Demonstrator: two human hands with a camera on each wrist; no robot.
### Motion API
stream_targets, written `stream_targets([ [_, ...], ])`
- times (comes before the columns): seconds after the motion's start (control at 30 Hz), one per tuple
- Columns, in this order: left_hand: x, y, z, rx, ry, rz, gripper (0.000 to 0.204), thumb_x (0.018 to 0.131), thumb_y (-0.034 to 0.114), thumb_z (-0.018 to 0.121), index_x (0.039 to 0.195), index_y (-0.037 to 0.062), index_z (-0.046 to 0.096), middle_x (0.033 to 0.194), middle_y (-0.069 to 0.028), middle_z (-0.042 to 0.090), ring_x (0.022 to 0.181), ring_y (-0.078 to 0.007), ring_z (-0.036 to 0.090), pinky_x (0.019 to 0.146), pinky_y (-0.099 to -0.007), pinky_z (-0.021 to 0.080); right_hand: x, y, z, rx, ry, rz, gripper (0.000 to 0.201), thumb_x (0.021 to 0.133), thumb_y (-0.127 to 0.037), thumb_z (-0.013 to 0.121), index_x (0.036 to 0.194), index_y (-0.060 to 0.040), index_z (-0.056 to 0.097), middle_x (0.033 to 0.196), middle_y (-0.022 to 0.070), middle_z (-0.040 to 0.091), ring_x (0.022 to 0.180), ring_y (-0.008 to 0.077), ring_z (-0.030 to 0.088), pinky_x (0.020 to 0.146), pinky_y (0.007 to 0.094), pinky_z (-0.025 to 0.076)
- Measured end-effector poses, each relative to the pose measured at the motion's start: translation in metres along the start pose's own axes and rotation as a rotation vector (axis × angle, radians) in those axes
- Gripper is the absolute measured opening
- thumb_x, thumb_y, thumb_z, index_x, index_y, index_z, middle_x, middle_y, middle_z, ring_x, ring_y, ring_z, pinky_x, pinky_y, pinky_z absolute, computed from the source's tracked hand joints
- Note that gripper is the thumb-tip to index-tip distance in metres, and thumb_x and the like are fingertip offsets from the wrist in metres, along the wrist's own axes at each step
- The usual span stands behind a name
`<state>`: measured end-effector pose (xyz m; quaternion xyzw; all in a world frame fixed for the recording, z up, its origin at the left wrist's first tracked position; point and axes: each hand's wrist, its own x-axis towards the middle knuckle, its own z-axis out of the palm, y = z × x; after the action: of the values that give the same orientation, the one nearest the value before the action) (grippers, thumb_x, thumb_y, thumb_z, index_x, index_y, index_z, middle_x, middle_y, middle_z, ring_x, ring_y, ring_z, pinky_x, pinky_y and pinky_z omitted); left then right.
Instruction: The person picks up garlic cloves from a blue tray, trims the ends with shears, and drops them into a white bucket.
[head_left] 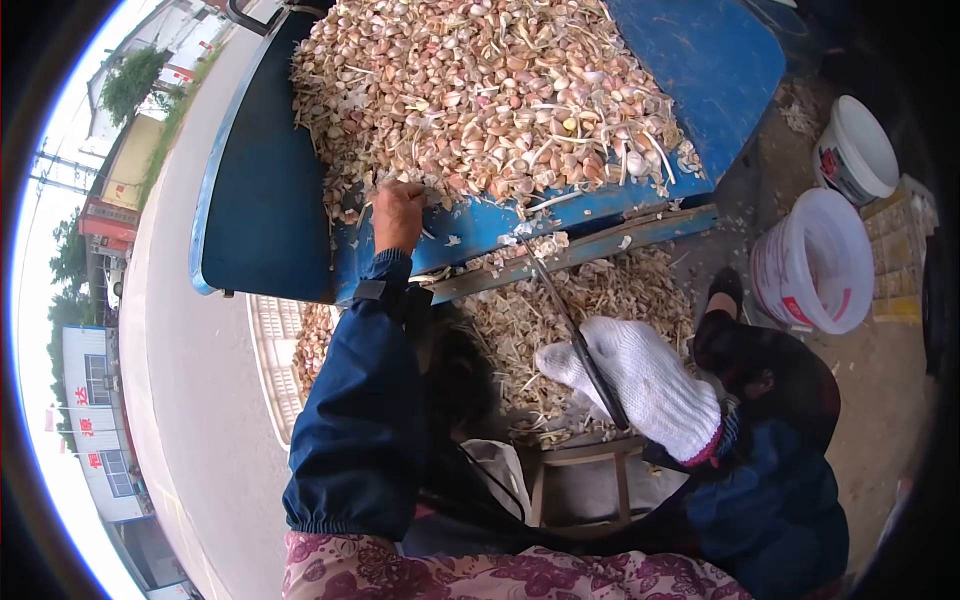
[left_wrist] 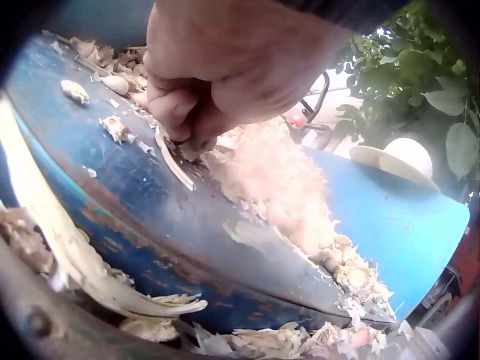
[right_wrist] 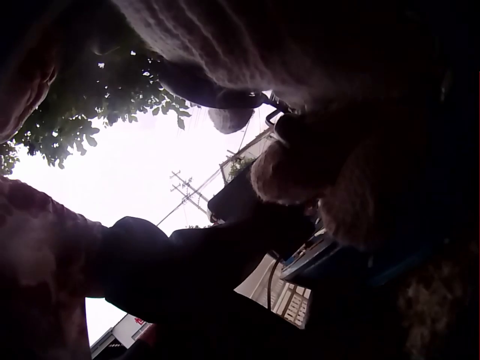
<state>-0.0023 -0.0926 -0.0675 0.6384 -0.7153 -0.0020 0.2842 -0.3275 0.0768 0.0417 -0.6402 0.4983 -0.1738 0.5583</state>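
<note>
A wide heap of garlic cloves, mixed with dry skins and stems, lies in a blue metal hopper. At the heap's near edge, my bare left hand has its fingers curled down; in the left wrist view the fingertips pinch a small pale garlic piece, mostly hidden. A dry stem strip lies just beside them on the blue metal. My right hand, in a white knitted glove, grips a long, thin dark rod-like tool. Its far end reaches the hopper's front edge. The right wrist view is very dark.
Garlic skins pile up below the hopper's front bar. A white plastic crate with cloves stands at left. Two white buckets are on the ground at right. Under the skins is a stool-like frame.
</note>
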Motion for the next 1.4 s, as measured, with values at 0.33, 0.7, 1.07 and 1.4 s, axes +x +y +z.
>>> stream_targets([
  [0.33, -0.011, 0.009, 0.001, 0.087, -0.074, 0.073, 0.015, 0.075, 0.004, 0.059, 0.085, -0.0010, 0.069, 0.081, -0.0229, 0.063, 0.080, -0.0412, 0.061, 0.073, -0.0453, 0.049, -0.003, 0.003, 0.003, -0.032, 0.005, -0.030, 0.065, 0.082, -0.062, 0.061, 0.067, 0.0012, 0.063, 0.059, 0.0209, 0.059, 0.060, 0.0342, 0.063, 0.055, 0.0414, 0.045],
  [0.7, -0.031, 0.023, -0.047, -1.489, -0.431, -0.772, 0.049, 0.076, -0.008, 0.055, 0.124, -0.0004, 0.048, 0.093, -0.0120, 0.058, 0.074, -0.0190, 0.057, 0.058, -0.0246, 0.042, 0.005, 0.008, 0.010, -0.088, 0.010, -0.082, 0.055, 0.087, -0.052, 0.064, 0.065, -0.0037, 0.054, 0.050, 0.0007, 0.050, 0.048, 0.0117, 0.052, 0.045, 0.0310, 0.040],
  [1.07, -0.052, 0.103, -0.074, -1.279, -0.338, -0.623, 0.018, 0.084, 0.000, 0.059, 0.101, -0.0080, 0.060, 0.084, -0.0200, 0.066, 0.062, -0.0227, 0.066, 0.048, -0.0275, 0.049, 0.009, 0.018, 0.013, -0.324, 0.241, -0.290, 0.060, 0.085, -0.057, 0.063, 0.061, -0.0024, 0.055, 0.053, 0.0192, 0.051, 0.052, 0.0370, 0.056, 0.051, 0.0435, 0.041],
  [1.4, -0.067, 0.149, -0.081, -1.422, -0.318, -0.540, 0.012, 0.085, 0.008, 0.068, 0.091, -0.0004, 0.063, 0.070, -0.0152, 0.063, 0.048, -0.0190, 0.055, 0.037, -0.0231, 0.036, 0.001, 0.006, 0.011, -0.357, 0.224, -0.256, 0.062, 0.081, -0.062, 0.063, 0.069, -0.0014, 0.055, 0.056, 0.0180, 0.056, 0.056, 0.0369, 0.061, 0.049, 0.0435, 0.045],
])
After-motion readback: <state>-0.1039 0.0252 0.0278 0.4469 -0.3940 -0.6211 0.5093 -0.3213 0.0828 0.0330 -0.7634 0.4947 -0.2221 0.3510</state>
